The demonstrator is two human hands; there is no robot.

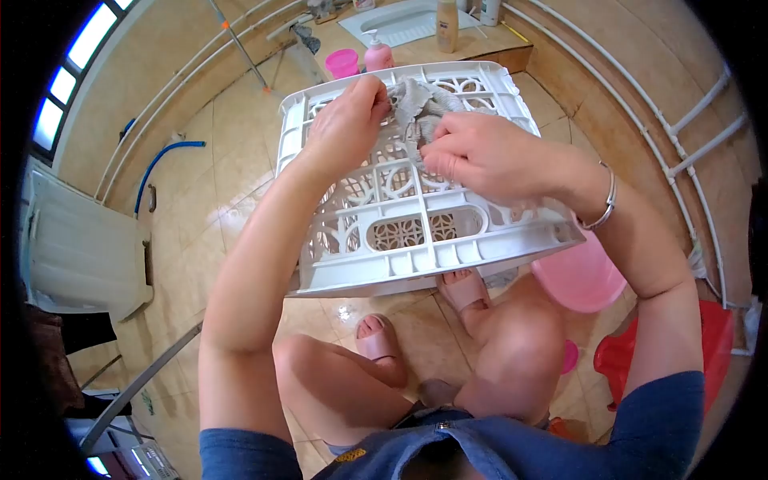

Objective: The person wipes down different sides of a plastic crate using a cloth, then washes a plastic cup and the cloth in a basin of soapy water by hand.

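A white plastic basket [404,260] with an openwork pattern is tilted in front of me, above my knees. Against its upper part lies a crumpled grey cloth [416,104]. My left hand [352,120] is closed at the cloth's left edge, its fingertips hidden behind the hand. On the other side, my right hand [488,152] pinches the lower right part of the cloth, with its fingers curled in. Both forearms reach over the basket and cover parts of its sides.
Beyond the basket stand a pink cup [342,62], a pink pump bottle [378,52] and a beige bottle [446,28] near a squat toilet [400,24]. A pink basin [580,272] and a red plastic item [712,344] are at right. A white appliance [84,240] stands left.
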